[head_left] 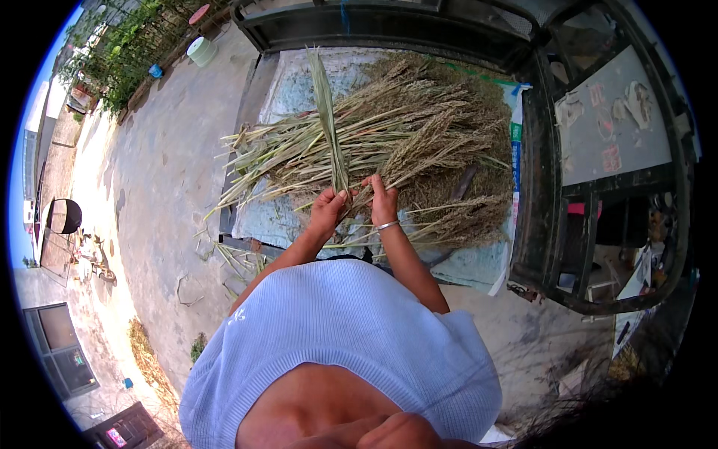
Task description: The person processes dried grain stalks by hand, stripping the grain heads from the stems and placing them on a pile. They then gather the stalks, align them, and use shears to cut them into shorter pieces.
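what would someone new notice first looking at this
Probably the heap of dry stalks on the pale blue sheet, upper middle of the picture. The long pale leaf in the left hand stands out across it, and the dark metal frame looms at right.

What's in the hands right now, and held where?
The left hand grips a long pale leaf by its lower end. What the right hand pinches, if anything, cannot be told.

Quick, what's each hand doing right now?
Left hand: closed, holding the long leaf.
Right hand: fingers curled by the stalks; can't tell if it grips any.
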`<state>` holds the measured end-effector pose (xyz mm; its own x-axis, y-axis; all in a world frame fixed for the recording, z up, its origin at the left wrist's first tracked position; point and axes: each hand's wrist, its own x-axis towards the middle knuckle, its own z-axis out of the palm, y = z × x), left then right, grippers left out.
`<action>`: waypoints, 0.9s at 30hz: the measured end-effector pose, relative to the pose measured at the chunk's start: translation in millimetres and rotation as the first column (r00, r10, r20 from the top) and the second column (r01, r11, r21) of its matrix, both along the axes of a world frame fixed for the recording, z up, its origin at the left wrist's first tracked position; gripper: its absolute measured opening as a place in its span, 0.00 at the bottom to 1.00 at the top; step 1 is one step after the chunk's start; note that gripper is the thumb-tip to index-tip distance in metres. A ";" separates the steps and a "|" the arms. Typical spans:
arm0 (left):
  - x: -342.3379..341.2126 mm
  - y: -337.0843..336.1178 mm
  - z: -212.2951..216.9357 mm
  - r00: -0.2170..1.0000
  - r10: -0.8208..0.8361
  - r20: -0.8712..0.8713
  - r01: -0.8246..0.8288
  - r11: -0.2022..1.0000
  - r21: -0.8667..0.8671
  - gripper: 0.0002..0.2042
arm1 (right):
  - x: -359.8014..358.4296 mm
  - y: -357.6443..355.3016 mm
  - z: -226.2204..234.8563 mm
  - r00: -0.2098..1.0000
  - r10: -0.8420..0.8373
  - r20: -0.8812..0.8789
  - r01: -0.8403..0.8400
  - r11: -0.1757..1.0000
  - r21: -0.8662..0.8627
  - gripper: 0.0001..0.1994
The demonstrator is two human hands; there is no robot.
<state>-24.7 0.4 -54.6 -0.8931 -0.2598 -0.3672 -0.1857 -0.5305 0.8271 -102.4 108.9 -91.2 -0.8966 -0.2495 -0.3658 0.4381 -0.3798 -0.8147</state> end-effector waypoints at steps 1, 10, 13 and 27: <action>1.1 -5.8 -2.5 0.999 -0.036 0.000 0.036 0.999 -0.026 0.05 | -1.5 -1.4 -1.7 1.000 -0.004 0.009 0.004 1.000 -0.017 0.15; -7.6 -3.0 39.2 0.906 -0.420 0.048 0.127 0.162 -0.979 0.12 | -19.5 -24.3 -101.8 0.965 -0.232 -0.121 0.261 0.879 0.398 0.23; 15.4 -14.1 46.4 0.937 -0.315 0.154 0.164 0.006 -0.986 0.12 | -40.4 -1.5 -102.7 0.851 -0.525 -0.003 0.441 0.711 0.547 0.29; 439.1 -213.2 -15.0 0.180 0.515 0.838 0.795 0.425 -0.432 0.26 | -86.2 124.8 -124.6 0.825 -0.564 -0.034 0.389 0.523 0.758 0.21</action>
